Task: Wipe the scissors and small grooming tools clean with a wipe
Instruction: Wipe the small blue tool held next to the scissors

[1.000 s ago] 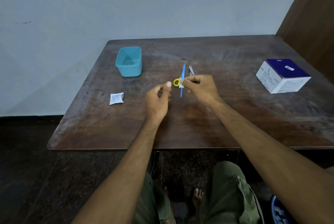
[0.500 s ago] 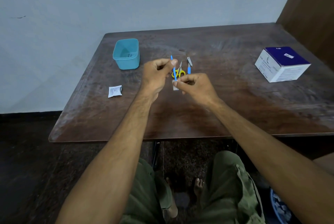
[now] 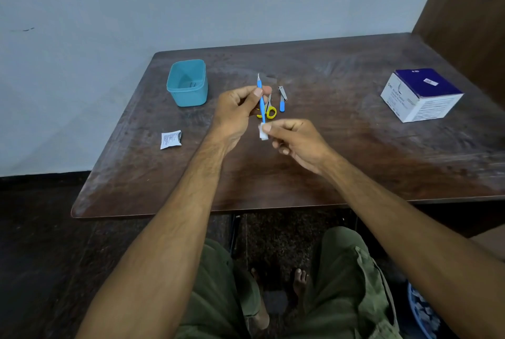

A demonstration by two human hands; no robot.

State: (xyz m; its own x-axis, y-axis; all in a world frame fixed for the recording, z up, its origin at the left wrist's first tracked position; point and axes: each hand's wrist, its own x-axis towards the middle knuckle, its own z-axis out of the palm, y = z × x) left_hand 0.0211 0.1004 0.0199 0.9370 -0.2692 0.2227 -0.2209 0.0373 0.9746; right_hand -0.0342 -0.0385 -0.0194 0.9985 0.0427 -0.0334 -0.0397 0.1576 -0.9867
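Note:
My left hand (image 3: pixel 237 111) pinches a thin blue grooming tool (image 3: pixel 261 104) upright above the table, its metal tip pointing away from me. My right hand (image 3: pixel 295 141) holds a small folded white wipe (image 3: pixel 263 131) between thumb and forefinger, touching the tool's lower end. Behind the tool, small yellow-handled scissors (image 3: pixel 270 112) lie on the table, partly hidden. A nail clipper with a blue handle (image 3: pixel 282 98) lies just right of the scissors.
A teal plastic tub (image 3: pixel 188 83) stands at the back left of the dark wooden table (image 3: pixel 355 163). A torn white wipe sachet (image 3: pixel 170 139) lies at the left. A white and blue box (image 3: pixel 419 94) sits at the right. My knees are below the table's front edge.
My left hand has picked the blue tool up off the table and holds it upright. My right hand, still holding the wipe, has come to the tool's lower end. The scissors lie uncovered.

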